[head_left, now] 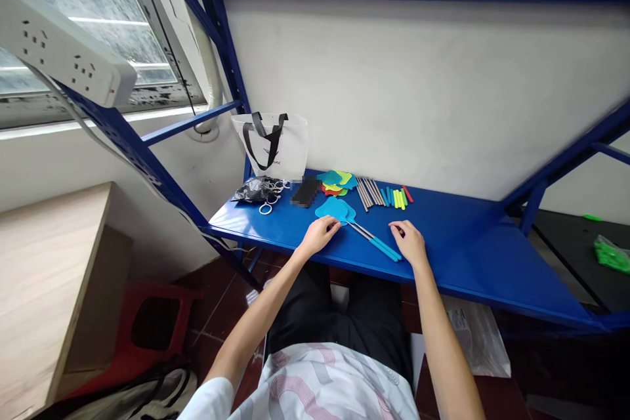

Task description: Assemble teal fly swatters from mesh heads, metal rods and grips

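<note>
Two blue fly swatters lie side by side on the blue table, with mesh heads (335,209), thin metal rods (361,230) and blue handles (386,249) that point to the front right. My left hand (322,234) rests at the table's front edge, just below the heads, its fingers curled in and nothing visible in them. Right of the handles, my right hand (409,241) also rests on the table with loosely closed fingers and holds nothing visible. Whether either hand touches the swatters I cannot tell.
Behind lie loose swatter heads (339,178), metal rods (370,193), coloured handle sleeves (399,198), a dark blurred object (306,192), a black plastic bag (256,189) and white rings (266,209). A white tote (290,144) stands at the back left. Blue frame posts (197,210) flank the table.
</note>
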`<state>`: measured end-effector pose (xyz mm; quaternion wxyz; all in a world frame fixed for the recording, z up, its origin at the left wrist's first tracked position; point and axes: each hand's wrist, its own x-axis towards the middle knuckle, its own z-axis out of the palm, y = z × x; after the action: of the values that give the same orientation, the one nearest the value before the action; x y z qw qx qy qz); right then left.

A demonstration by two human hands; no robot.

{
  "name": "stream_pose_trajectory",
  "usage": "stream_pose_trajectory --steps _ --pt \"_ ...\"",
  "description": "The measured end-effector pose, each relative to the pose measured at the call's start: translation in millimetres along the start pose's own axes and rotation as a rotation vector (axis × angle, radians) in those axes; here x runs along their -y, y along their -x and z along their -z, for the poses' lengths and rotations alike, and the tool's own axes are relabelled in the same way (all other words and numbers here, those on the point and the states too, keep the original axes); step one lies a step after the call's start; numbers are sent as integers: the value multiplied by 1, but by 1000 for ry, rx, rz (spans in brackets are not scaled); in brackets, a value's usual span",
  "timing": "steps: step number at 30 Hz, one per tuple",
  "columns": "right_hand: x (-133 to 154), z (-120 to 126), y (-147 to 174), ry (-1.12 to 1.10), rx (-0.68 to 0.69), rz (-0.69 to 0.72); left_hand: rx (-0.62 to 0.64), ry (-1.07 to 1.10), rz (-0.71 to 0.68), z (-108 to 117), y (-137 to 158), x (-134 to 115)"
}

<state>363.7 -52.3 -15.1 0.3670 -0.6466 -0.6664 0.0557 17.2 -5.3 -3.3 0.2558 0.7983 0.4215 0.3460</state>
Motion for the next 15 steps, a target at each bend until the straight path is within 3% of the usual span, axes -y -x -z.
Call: stream_pose_trajectory --steps 15 --pt "3 0 4 55 37 52 -4 -31 -20 1 1 -5"
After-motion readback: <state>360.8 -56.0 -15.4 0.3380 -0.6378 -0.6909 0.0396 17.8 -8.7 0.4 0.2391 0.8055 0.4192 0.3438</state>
